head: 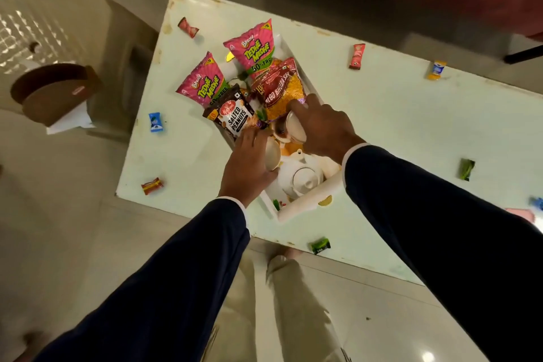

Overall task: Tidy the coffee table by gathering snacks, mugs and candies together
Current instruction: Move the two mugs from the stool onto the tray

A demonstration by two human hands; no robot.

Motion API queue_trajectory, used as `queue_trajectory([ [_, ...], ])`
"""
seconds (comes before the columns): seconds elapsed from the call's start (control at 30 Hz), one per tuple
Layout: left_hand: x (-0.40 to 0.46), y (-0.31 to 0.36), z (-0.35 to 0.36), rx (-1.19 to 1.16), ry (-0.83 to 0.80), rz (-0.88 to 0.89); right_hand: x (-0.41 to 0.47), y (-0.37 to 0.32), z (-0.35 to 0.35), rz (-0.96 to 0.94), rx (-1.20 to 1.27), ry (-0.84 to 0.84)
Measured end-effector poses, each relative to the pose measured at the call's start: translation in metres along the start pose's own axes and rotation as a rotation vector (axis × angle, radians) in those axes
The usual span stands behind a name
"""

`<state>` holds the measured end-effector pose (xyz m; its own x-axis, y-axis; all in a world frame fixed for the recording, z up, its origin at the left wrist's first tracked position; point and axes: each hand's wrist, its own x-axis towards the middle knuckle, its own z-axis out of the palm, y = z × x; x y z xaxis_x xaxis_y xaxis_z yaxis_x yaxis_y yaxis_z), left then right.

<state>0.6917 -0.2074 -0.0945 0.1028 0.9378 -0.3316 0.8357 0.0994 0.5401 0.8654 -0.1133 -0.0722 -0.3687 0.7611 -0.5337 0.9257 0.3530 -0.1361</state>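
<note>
Standing over the table point(382, 114), the person has both hands down in the white tray point(305, 203). The left hand point(249, 164) curls round one cream cup point(271, 153), and the right hand point(323, 126) grips a second cup point(295, 126) from above, both just beyond the white teapot point(302, 178) at the tray's near end. Snack packs fill the far end: two pink ones point(255, 51), a red one point(279, 85) and the peanuts point(235, 119).

Those cups look like glazed ceramic, so I'd judge them hard, slick and chippable; held by the body as they are seems sound, but they sit close enough to knock each other or the teapot, so they want setting down gently and apart. The packs are light and crinkly, likely to slide or topple if nudged.

Candies lie scattered well apart on the tabletop, a red one point(357, 56) far off, a green one point(320, 245) near the front edge. They're tiny and light: a fingertip pinch should do for each.
</note>
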Motion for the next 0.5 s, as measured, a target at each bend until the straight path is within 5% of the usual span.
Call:
queue_trajectory([
  [0.5,0.022,0.007,-0.007,0.132,0.047,0.05,0.01,-0.008,-0.016,-0.048,-0.137,-0.003],
])
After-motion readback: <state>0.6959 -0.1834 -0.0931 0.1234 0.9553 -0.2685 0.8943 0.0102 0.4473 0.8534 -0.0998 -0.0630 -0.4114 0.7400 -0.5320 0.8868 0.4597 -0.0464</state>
